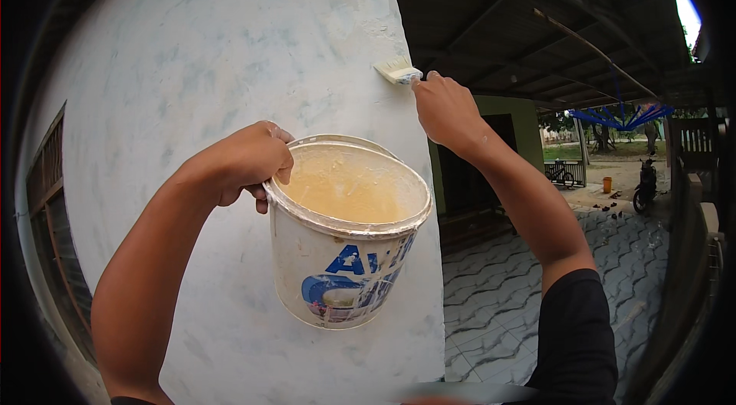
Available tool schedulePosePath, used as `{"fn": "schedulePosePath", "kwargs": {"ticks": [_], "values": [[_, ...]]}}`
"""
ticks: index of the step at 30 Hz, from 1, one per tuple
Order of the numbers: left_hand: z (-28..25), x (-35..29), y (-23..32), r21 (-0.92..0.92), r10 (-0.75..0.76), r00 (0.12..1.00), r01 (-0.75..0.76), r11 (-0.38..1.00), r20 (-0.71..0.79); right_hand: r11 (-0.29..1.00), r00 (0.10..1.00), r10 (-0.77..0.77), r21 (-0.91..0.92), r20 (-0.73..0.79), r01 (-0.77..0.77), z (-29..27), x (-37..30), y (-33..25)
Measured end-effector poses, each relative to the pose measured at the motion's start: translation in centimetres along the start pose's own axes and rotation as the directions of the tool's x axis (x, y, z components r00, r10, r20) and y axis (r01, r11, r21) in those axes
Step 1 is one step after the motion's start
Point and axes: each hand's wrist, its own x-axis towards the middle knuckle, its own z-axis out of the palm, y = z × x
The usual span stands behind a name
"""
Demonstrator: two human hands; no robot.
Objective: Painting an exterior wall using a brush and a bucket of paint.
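Observation:
My left hand (251, 163) grips the rim of a white plastic paint bucket (295, 259) and holds it up in front of the wall. The bucket has blue print and paint smears on its side; its inside looks yellowish, and how much paint it holds I cannot tell. Higher up and to the right, my right hand (452, 110) is closed on the handle of a paintbrush (399, 70). The pale bristles point left, at the wall's surface close to its right edge. Faint bluish patches show through the white coat of the wall (230, 45).
The wall ends at a vertical edge, beyond which lies a covered porch with a patterned tile floor (498, 305). A slatted window (50, 190) is at the far left. Farther back stand a motorbike (645, 186), an orange bucket (607, 184) and a blue hanging rack (621, 120).

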Motion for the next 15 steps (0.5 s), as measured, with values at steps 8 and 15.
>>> {"fn": "schedulePosePath", "kwargs": {"ticks": [8, 15], "values": [[1.0, 0.2, 1.5, 0.071, -0.001, 1.000, 0.000, 0.997, 0.003, 0.996, 0.981, 0.051, -0.067, -0.188, -0.065, -3.6, 9.5, 2.3], [1.0, 0.0, 1.5, 0.069, 0.015, 1.000, -0.016, 0.997, 0.013, 0.981, 0.993, 0.059, -0.190, 0.103, -0.039, -4.6, 10.9, 0.8]]}}
